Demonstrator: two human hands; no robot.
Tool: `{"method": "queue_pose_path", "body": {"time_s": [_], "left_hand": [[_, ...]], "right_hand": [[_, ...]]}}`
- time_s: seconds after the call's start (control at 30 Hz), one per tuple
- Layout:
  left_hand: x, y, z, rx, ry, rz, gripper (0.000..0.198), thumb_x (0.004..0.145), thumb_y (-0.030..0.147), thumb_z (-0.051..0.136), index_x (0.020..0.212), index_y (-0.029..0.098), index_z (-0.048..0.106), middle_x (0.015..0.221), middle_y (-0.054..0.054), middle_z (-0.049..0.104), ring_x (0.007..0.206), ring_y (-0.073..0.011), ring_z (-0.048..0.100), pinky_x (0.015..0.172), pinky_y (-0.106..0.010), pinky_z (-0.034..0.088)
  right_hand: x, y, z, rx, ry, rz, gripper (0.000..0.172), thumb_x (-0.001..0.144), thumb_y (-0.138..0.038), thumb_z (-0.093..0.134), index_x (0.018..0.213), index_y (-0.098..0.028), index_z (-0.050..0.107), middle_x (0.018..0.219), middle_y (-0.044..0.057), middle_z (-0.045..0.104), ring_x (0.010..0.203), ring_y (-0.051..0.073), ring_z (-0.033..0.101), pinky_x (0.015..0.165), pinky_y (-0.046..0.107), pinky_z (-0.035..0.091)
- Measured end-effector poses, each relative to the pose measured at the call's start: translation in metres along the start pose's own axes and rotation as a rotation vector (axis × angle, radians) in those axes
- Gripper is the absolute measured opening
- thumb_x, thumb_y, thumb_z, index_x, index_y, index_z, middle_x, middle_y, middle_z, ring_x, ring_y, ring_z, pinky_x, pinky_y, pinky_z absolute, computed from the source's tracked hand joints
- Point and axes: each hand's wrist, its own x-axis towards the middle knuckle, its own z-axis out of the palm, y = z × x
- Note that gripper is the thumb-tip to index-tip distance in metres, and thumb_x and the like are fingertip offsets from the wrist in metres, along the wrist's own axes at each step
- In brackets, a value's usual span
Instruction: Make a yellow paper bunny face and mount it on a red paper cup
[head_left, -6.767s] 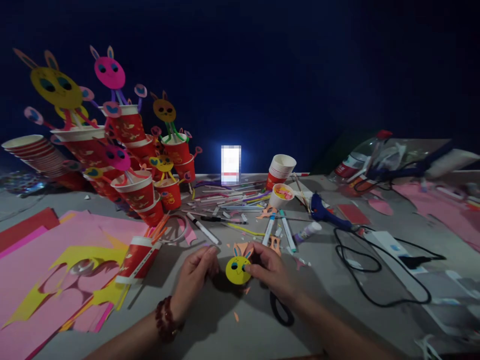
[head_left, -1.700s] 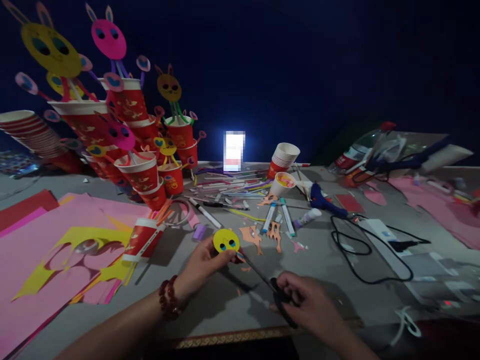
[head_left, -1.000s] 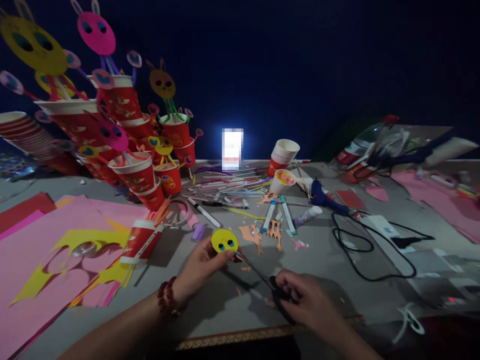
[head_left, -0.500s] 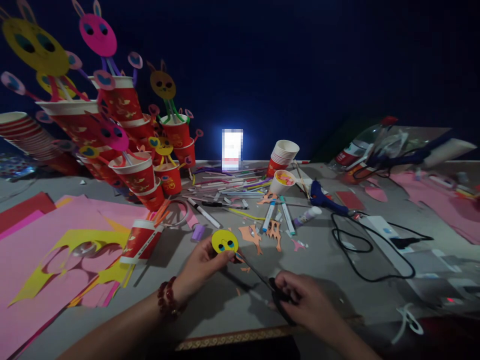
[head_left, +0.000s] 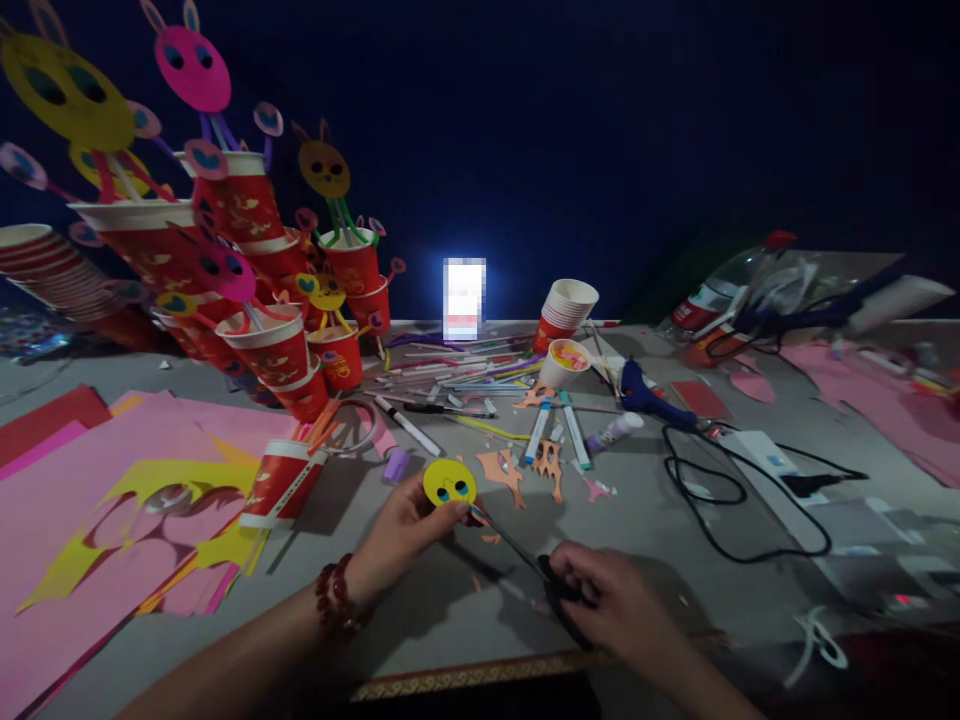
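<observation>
Between the thumb and fingers of my left hand point(head_left: 409, 525) is a yellow paper disc point(head_left: 448, 482) with drawn eyes, held a little above the table. My right hand point(head_left: 611, 595) grips the black handles of a pair of scissors point(head_left: 551, 580). Their blades point up and left and reach the lower right edge of the disc, close to my left thumb. Whether the blades are parted there is too small to tell. Orange paper scraps point(head_left: 501, 470) lie just beyond the disc, and smaller bits are scattered below it.
Decorated red paper cups point(head_left: 270, 350) with paper animal figures stand stacked at left. Pink paper sheets point(head_left: 82, 500) lie in front of them. Markers point(head_left: 576, 432), a cup of paper pieces point(head_left: 562, 370) and a blue glue gun point(head_left: 649, 395) are beyond my hands. A black cord point(head_left: 675, 500) loops at right.
Almost nothing differs. Both hands, the yellow disc and the scissors keep their places, and the scissors' handles look slightly closer together.
</observation>
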Motion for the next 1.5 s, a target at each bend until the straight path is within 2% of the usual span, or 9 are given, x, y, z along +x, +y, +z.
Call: {"method": "queue_pose_path", "body": {"time_s": [0.4, 0.53, 0.67, 0.73, 0.87, 1.0, 1.27, 1.33, 1.5], "left_hand": [[0.0, -0.005, -0.002, -0.008, 0.005, -0.004, 0.03, 0.076, 0.04, 0.076, 0.09, 0.015, 0.068, 0.082, -0.006, 0.073, 0.073, -0.0172, 0.065, 0.069, -0.025, 0.049], [0.0, 0.0, 0.0, -0.006, 0.007, -0.005, 0.031, 0.076, 0.042, 0.076, 0.09, 0.015, 0.067, 0.083, -0.007, 0.074, 0.075, -0.0186, 0.066, 0.069, -0.026, 0.049], [0.0, 0.001, 0.001, 0.001, 0.017, -0.031, 0.033, 0.076, 0.042, 0.076, 0.092, 0.014, 0.067, 0.086, -0.009, 0.075, 0.072, -0.0175, 0.065, 0.064, -0.025, 0.048], [0.001, -0.002, 0.001, -0.015, 0.034, -0.052, 0.035, 0.075, 0.042, 0.076, 0.092, 0.013, 0.066, 0.085, -0.009, 0.074, 0.07, -0.0167, 0.064, 0.061, -0.024, 0.047], [0.003, -0.006, -0.002, -0.062, 0.039, -0.084, 0.032, 0.075, 0.04, 0.076, 0.089, 0.013, 0.066, 0.079, -0.007, 0.073, 0.066, -0.0148, 0.062, 0.06, -0.024, 0.046], [0.004, -0.004, -0.001, -0.128, 0.031, -0.12, 0.033, 0.074, 0.04, 0.078, 0.091, 0.013, 0.067, 0.081, -0.007, 0.074, 0.068, -0.0148, 0.063, 0.06, -0.023, 0.045], [0.003, 0.002, 0.005, -0.266, 0.107, -0.172, 0.038, 0.063, 0.038, 0.086, 0.087, 0.013, 0.069, 0.074, -0.004, 0.071, 0.061, -0.0127, 0.061, 0.055, -0.022, 0.044], [0.002, 0.003, 0.006, -0.286, 0.11, -0.172, 0.039, 0.062, 0.038, 0.087, 0.086, 0.014, 0.068, 0.074, -0.004, 0.07, 0.059, -0.012, 0.06, 0.054, -0.022, 0.044], [0.002, 0.005, 0.006, -0.286, 0.129, -0.157, 0.04, 0.06, 0.038, 0.088, 0.087, 0.015, 0.068, 0.073, -0.003, 0.069, 0.062, -0.0127, 0.062, 0.057, -0.022, 0.045]], "right_hand": [[0.001, -0.002, 0.0, 0.04, -0.011, -0.021, 0.022, 0.078, -0.033, 0.059, 0.067, -0.021, 0.043, 0.057, -0.007, 0.037, 0.055, 0.011, 0.037, 0.053, 0.022, 0.026], [0.002, 0.0, 0.002, 0.134, -0.004, -0.014, 0.03, 0.078, -0.038, 0.06, 0.065, -0.022, 0.039, 0.056, -0.008, 0.033, 0.054, 0.011, 0.033, 0.051, 0.021, 0.026], [0.002, 0.0, 0.001, 0.227, 0.047, 0.013, 0.033, 0.077, -0.041, 0.062, 0.065, -0.022, 0.038, 0.058, -0.007, 0.036, 0.054, 0.011, 0.036, 0.052, 0.021, 0.03], [0.003, 0.002, -0.003, 0.172, 0.073, 0.04, 0.03, 0.077, -0.041, 0.063, 0.066, -0.022, 0.044, 0.057, -0.007, 0.041, 0.054, 0.012, 0.042, 0.051, 0.021, 0.033], [0.002, 0.01, -0.012, -0.186, 0.199, 0.059, 0.015, 0.077, -0.034, 0.066, 0.084, -0.022, 0.062, 0.071, -0.001, 0.065, 0.066, 0.019, 0.06, 0.059, 0.025, 0.043], [0.001, 0.013, -0.017, -0.528, 0.298, -0.014, 0.02, 0.073, -0.023, 0.068, 0.093, -0.023, 0.068, 0.089, 0.005, 0.073, 0.082, 0.026, 0.068, 0.069, 0.032, 0.049], [0.012, -0.015, -0.034, -0.781, 0.154, 0.049, 0.014, 0.074, -0.022, 0.071, 0.088, -0.022, 0.069, 0.097, 0.01, 0.07, 0.081, 0.03, 0.068, 0.061, 0.033, 0.043], [0.017, -0.017, -0.039, -0.782, 0.142, 0.059, 0.016, 0.073, -0.023, 0.072, 0.088, -0.021, 0.068, 0.099, 0.01, 0.069, 0.079, 0.029, 0.068, 0.058, 0.031, 0.04], [0.023, -0.011, -0.056, -0.638, 0.023, -0.009, 0.022, 0.068, -0.031, 0.076, 0.084, -0.021, 0.065, 0.086, 0.004, 0.07, 0.081, 0.027, 0.067, 0.058, 0.027, 0.034]]}}
